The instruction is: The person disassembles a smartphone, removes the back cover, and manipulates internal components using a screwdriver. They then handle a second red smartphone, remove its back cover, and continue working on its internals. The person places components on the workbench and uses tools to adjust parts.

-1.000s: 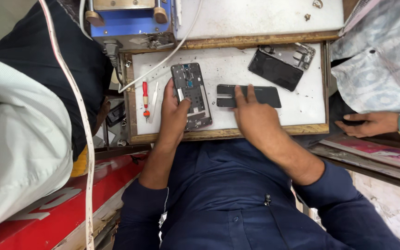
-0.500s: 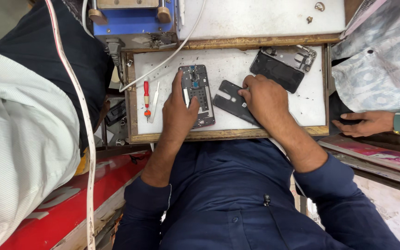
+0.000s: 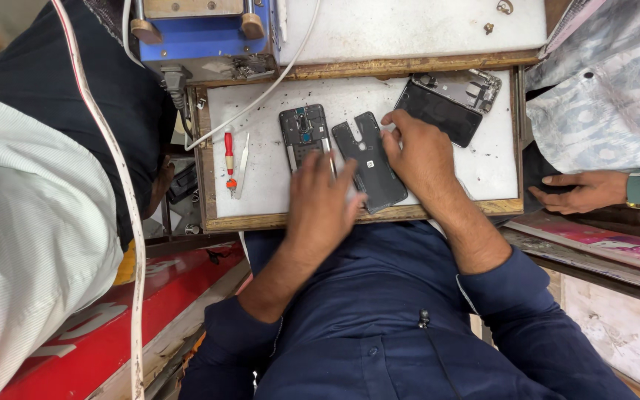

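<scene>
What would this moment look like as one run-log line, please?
left hand: on phone frame | right hand: holding back cover | surface: white tray

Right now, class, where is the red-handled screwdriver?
In the head view, the red-handled screwdriver lies at the left of the white work mat, beside the opened phone frame.
</scene>
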`<state>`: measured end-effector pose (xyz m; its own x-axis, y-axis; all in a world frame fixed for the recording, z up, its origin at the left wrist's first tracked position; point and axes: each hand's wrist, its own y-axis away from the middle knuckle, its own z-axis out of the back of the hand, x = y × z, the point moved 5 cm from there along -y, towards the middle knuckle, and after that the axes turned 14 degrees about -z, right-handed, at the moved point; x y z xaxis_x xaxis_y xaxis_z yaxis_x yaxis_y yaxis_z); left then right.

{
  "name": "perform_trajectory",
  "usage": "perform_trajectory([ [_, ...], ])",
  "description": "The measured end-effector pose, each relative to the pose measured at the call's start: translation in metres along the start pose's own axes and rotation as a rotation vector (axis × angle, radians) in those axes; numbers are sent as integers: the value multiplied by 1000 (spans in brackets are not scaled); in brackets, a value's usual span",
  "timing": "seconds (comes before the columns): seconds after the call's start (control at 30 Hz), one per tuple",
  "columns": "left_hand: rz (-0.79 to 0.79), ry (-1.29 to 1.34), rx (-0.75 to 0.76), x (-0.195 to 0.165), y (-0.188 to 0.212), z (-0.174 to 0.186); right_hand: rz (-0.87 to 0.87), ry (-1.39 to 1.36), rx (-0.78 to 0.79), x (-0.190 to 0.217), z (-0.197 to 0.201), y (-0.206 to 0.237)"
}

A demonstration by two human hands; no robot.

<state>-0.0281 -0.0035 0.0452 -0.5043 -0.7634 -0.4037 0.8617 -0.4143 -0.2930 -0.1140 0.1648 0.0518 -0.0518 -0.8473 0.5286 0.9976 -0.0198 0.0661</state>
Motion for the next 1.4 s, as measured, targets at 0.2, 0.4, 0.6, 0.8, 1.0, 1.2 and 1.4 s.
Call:
perform_trajectory([
  [0.2,-60,-12,211,-12,-9,-23,121,74,-85,5,-5,-6],
  [0.4,-65,-49,230,-1,-7,-25,191,187,-104,1,-13,-14],
  [0.6,-41,-41,256,1,-8,-30,252,144,-147,3,-17,-8],
  [0.8,-71,-33,173,4,-11,-26,155,-123,-119,-8,-16,6],
  [1.0,-106,110,-172,7,-5,-11,-9,-684,379,-21,-39,43],
  [1.2,-123,181,-432,6,6,-5,-379,-1118,714,-26,-66,57],
  [1.4,-175,113,-452,11,13,3,-440,-1199,776,-16,-72,55],
])
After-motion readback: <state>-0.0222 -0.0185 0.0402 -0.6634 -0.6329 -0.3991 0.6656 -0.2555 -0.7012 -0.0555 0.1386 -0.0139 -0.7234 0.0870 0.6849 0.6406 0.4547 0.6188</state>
